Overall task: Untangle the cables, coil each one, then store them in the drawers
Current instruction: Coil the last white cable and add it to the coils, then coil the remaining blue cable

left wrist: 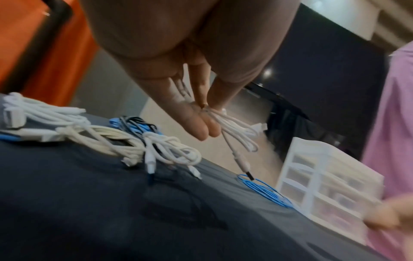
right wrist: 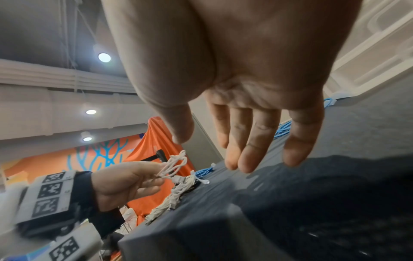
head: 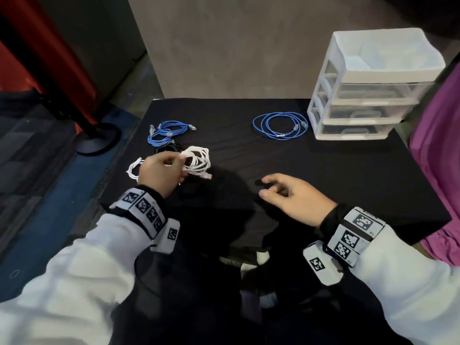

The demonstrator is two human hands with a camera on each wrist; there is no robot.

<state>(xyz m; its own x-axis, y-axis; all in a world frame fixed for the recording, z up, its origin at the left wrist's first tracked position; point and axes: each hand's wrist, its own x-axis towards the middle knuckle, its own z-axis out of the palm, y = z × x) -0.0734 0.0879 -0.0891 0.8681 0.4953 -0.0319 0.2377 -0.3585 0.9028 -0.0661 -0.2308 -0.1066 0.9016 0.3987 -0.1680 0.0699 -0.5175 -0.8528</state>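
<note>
1. The left hand (head: 159, 173) is up off the table, pinching a small bundle of white cable (left wrist: 236, 128) between thumb and fingertips. It's a thin, smooth, rubbery cord folded into short loops, with one plug end (left wrist: 244, 167) dangling straight down.
2. The right hand (head: 296, 197) holds nothing. Its fingers are loose and slightly curved, hovering just above the cloth, well apart from the left hand.
3. The rest of the white cables (head: 196, 160) sit in a messy heap just beside the left hand. They look thicker and rope-like, with blocky connectors poking out.
4. Behind that heap is a scrunched-up blue cable bunch (head: 166, 133) with clear plastic plugs. A black cable (head: 168, 147) lies between it and the white heap, though it's hard to make out on the dark cloth.
5. One blue cable (head: 280, 125) already lies in a neat flat round coil, just left of the drawer unit (head: 361, 95).
6. That unit is a white frame with see-through plastic drawers, all pushed in, and an open tray on top. It stands on the far right corner.
7. The table (head: 323, 183) is covered with a wrinkly black cloth.
</note>
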